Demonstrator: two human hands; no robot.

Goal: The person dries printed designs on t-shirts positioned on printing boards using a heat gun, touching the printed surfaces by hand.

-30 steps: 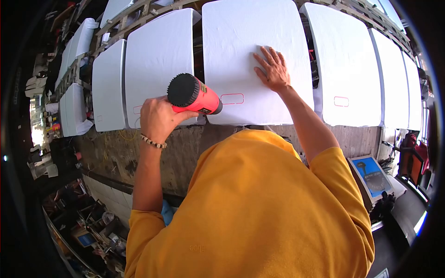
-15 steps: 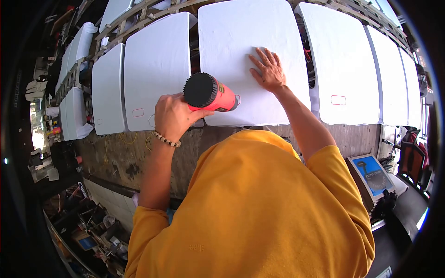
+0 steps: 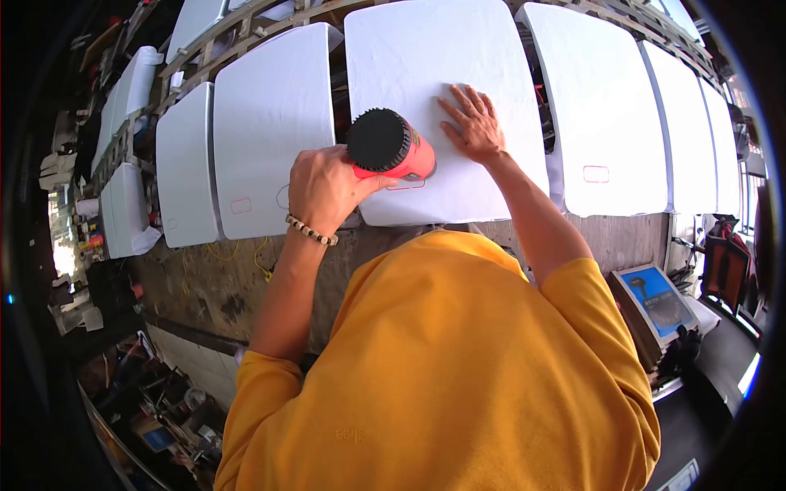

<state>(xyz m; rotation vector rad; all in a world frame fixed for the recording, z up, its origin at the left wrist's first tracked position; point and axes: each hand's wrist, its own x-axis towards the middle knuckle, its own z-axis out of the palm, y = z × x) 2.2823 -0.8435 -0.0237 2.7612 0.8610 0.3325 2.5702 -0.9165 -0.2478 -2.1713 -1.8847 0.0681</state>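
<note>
My left hand [image 3: 327, 186], with a beaded bracelet at the wrist, is closed around the handle of a red and black heat gun [image 3: 417, 157]. The gun's round black ribbed rear end faces up toward me, and its front points down and to the right over a white cloth-covered board [image 3: 426, 49]. Part of a red printed outline [image 3: 407, 188] shows on the cloth just below the gun. My right hand [image 3: 475, 124] lies flat on the same cloth, fingers spread, holding nothing.
More white cloth-covered boards [image 3: 274, 123] flank this one, several bearing small red outlines. Wooden rails [image 3: 205, 53] run behind them. A worn wooden floor strip [image 3: 221, 295] lies below, with yellow cords. At right is a box with a blue picture [image 3: 655, 299].
My left hand and the heat gun have shifted right over the cloth, uncovering part of the red outline. My right hand stays flat in the same place.
</note>
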